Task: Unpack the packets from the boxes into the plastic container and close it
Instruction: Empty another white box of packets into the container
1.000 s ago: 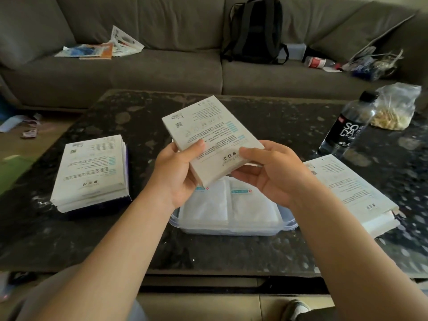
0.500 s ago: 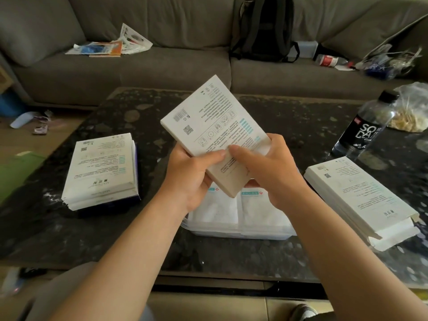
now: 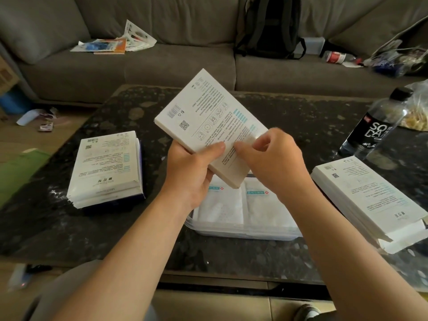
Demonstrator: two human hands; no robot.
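A flat white printed box [image 3: 208, 119] is tilted up above the table, its printed back towards me. My left hand [image 3: 190, 172] grips its near left edge, thumb on the printed face. My right hand [image 3: 271, 158] curls round the box's near right end, thumb and fingers on it. Below them sits the clear plastic container [image 3: 243, 232], lidless, with white packets [image 3: 222, 205] lying inside. A stack of closed white boxes [image 3: 106, 167] lies at the left. Another stack [image 3: 370, 198] with an open end flap lies at the right.
A black-labelled soda bottle [image 3: 375, 128] and a clear bag of snacks [image 3: 416, 112] stand at the table's [image 3: 92, 228] far right. Behind the dark stone table is a grey sofa [image 3: 162, 68] with papers [image 3: 111, 45], a black backpack [image 3: 268, 26] and clutter.
The box has been raised and turned more upright. My right hand slid from under the box to its near right end, where its fingers now curl.
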